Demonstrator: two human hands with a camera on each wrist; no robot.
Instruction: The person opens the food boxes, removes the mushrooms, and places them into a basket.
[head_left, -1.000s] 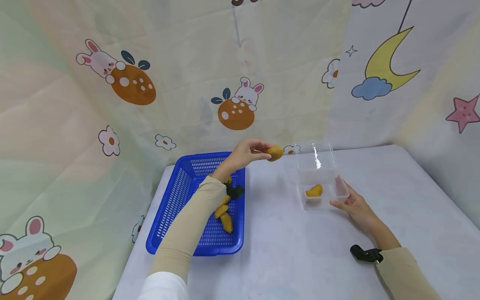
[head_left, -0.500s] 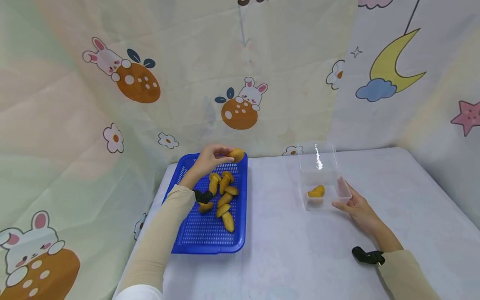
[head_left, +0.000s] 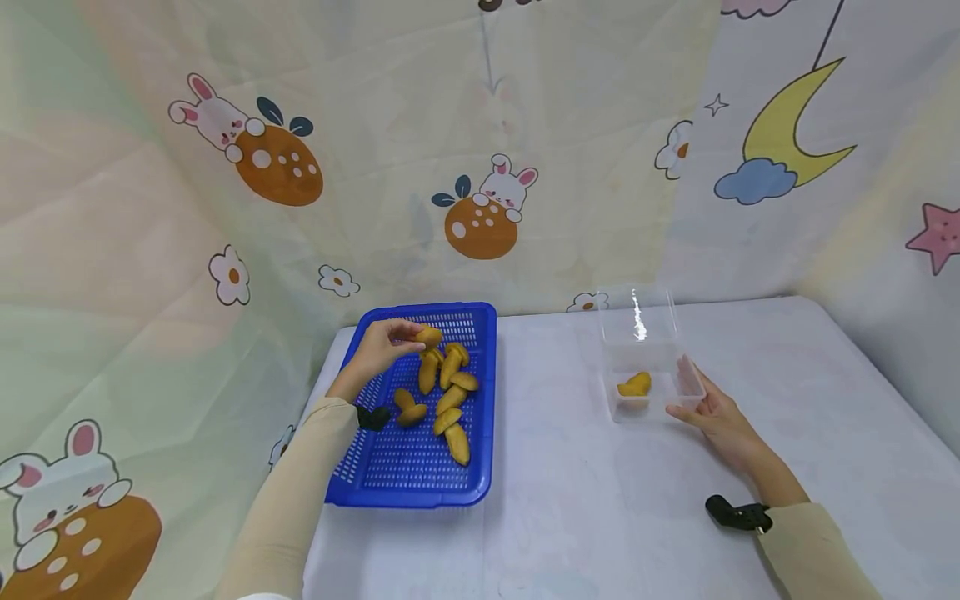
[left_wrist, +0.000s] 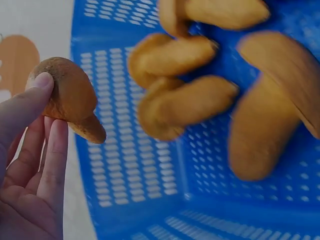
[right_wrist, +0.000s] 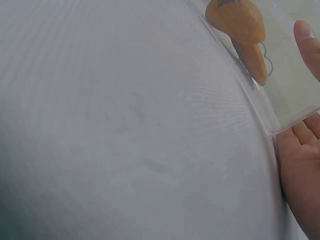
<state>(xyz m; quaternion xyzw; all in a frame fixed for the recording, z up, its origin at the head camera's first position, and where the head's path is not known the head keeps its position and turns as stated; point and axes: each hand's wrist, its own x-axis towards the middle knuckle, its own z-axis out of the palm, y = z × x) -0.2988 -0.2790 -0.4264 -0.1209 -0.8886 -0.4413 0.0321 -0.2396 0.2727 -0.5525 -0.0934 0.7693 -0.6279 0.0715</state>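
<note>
In the head view my left hand (head_left: 378,350) is above the far part of a blue plastic basket (head_left: 491,400). Between thumb and fingers it pinches a yellow-brown mushroom (head_left: 430,337); the left wrist view shows the thumb on the cap of this mushroom (left_wrist: 75,90), its short stem pointing away. Several similar mushrooms (head_left: 457,446) lie in the basket below. On the right, my right hand (head_left: 716,421) grips the near right corner of a clear plastic box (head_left: 611,367), thumb in front. One mushroom (head_left: 635,384) lies inside that box, on its left side.
The box's transparent lid (head_left: 637,317) stands raised at the back. A white cloth covers the table (head_left: 555,467), with a printed curtain (head_left: 375,208) behind and at the sides. Each wrist carries a black mount (head_left: 738,512).
My left hand has travelled left and slightly down, carrying the mushroom from the space between basket and box to over the basket. The right hand keeps its hold on the box.
</note>
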